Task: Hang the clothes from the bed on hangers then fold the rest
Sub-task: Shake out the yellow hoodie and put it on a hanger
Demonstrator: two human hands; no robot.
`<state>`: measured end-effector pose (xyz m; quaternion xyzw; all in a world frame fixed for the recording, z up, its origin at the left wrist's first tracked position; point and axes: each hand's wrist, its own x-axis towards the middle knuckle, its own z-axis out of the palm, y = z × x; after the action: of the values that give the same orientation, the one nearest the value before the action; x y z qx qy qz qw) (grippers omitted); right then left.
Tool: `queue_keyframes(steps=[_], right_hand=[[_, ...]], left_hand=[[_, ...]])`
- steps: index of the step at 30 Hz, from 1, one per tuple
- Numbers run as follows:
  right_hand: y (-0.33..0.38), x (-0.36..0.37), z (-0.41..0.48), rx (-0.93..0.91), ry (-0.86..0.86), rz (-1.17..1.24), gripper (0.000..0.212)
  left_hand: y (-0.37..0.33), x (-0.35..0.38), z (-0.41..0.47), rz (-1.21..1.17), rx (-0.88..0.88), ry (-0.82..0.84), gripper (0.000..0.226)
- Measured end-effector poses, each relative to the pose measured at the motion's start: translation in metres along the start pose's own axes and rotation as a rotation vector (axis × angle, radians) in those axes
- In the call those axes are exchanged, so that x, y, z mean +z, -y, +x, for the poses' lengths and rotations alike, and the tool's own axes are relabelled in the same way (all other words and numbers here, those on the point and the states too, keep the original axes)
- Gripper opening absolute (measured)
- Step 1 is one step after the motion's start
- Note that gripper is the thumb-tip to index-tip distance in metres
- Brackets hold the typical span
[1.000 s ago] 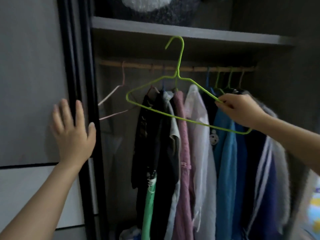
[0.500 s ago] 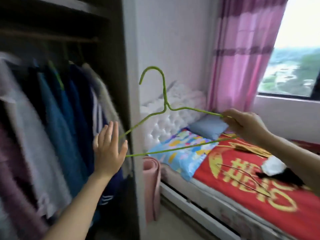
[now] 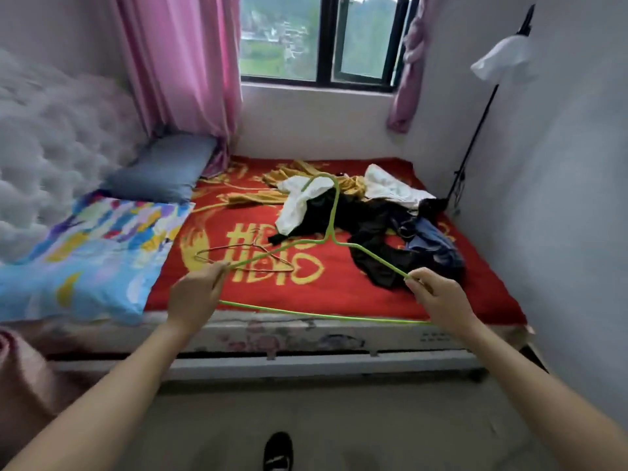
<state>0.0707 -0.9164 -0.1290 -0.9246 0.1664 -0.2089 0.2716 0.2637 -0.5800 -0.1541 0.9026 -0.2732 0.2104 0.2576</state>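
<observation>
The left hand (image 3: 195, 295) is pinching the left shoulder of a lime-green thin wire clothes hanger (image 3: 332, 215) between thumb and curled fingers; the right hand (image 3: 440, 300) is pinching the right shoulder in the same way, so the green hanger is hanging in the air between them, over the near edge of the bed (image 3: 306, 334), with its hook pointing away toward the dark-framed window (image 3: 319, 35); just beyond the left hand a thin pinkish wire hanger (image 3: 234, 248) is lying flat on the red fleece blanket with yellow lettering (image 3: 339, 280); farther back and to the right a heap of loose clothes (image 3: 373, 226) is lying on that blanket, white, black, mustard-yellow and blue pieces tangling together; a grey-blue pillow (image 3: 163, 171) and a multicoloured patterned pillow (image 3: 91, 246) are lying at the left, beside the white tufted headboard (image 3: 51, 137); a pink curtain (image 3: 190, 62) is hanging left of the window.
</observation>
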Motion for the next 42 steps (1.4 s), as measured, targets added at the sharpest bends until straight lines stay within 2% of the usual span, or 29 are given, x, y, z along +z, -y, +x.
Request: queue_keyframes(steps=[3, 8, 16, 22, 27, 30, 33, 35, 37, 42], right_hand=[[-0.040, 0.014, 0.030, 0.140, 0.054, -0.038, 0.009], [-0.080, 0.054, 0.090, 0.301, 0.137, -0.111, 0.008], [-0.137, 0.112, 0.173, 0.523, 0.179, -0.150, 0.013], [-0.179, 0.146, 0.212, 0.580, 0.285, -0.134, 0.010], [-0.222, 0.177, 0.263, 0.577, 0.384, -0.132, 0.017], [-0.250, 0.200, 0.303, 0.539, 0.480, -0.125, 0.020], [-0.283, 0.220, 0.339, 0.489, 0.683, -0.261, 0.049], [-0.298, 0.226, 0.354, 0.530, 0.779, -0.319, 0.060], [-0.315, 0.228, 0.373, 0.568, 0.816, -0.297, 0.058], [-0.339, 0.225, 0.412, 0.510, 0.827, -0.284, 0.050]], left_hand=[[0.000, 0.069, 0.034, -0.045, 0.070, 0.079, 0.012], [0.024, 0.161, 0.078, -0.200, -0.051, 0.213, 0.018], [0.041, 0.256, 0.127, -0.214, -0.214, 0.432, 0.024], [0.050, 0.295, 0.151, -0.167, -0.293, 0.486, 0.026], [0.053, 0.333, 0.178, -0.108, -0.399, 0.519, 0.027], [0.048, 0.360, 0.195, 0.037, -0.455, 0.551, 0.030], [0.035, 0.386, 0.213, 0.239, -0.531, 0.667, 0.042], [0.025, 0.399, 0.226, 0.273, -0.576, 0.715, 0.047], [0.015, 0.415, 0.243, 0.285, -0.569, 0.717, 0.047], [-0.007, 0.442, 0.270, 0.273, -0.529, 0.723, 0.046]])
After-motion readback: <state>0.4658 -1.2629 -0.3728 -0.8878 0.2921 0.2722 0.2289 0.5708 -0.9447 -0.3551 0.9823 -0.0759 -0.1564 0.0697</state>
